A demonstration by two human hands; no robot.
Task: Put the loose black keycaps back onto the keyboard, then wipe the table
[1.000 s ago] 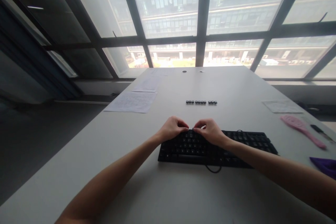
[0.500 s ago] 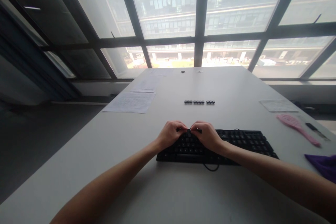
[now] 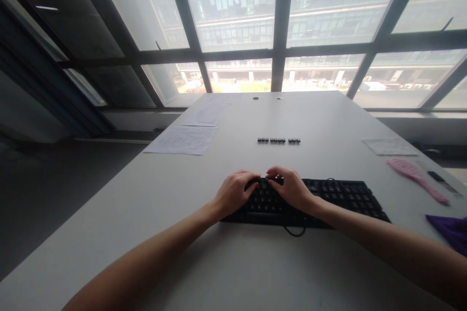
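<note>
A black keyboard [image 3: 339, 199] lies flat on the white table, its cable looping out at the front edge. My left hand [image 3: 236, 189] rests over its left part, thumb and forefinger spread apart at the upper rows. Close beside it, my right hand [image 3: 290, 188] is also on the keys, with its thumb and forefinger parted. I see nothing held in either hand. Beyond the keyboard, several loose black keycaps [image 3: 278, 141] stand in a row, in three groups. The keys under both palms are hidden.
Printed paper sheets [image 3: 181, 140] lie at the left. To the right are a pink hairbrush [image 3: 416, 180], a screwdriver-like tool with a black handle [image 3: 440, 178], a clear plastic bag [image 3: 388, 146] and a purple cloth [image 3: 448, 231]. Large windows rise behind the table [image 3: 314, 116].
My fingertips were pinched together at the keyboard's top row. Now both hands have loosened, thumbs away from forefingers, and the hands have moved slightly apart. The view has shifted a little.
</note>
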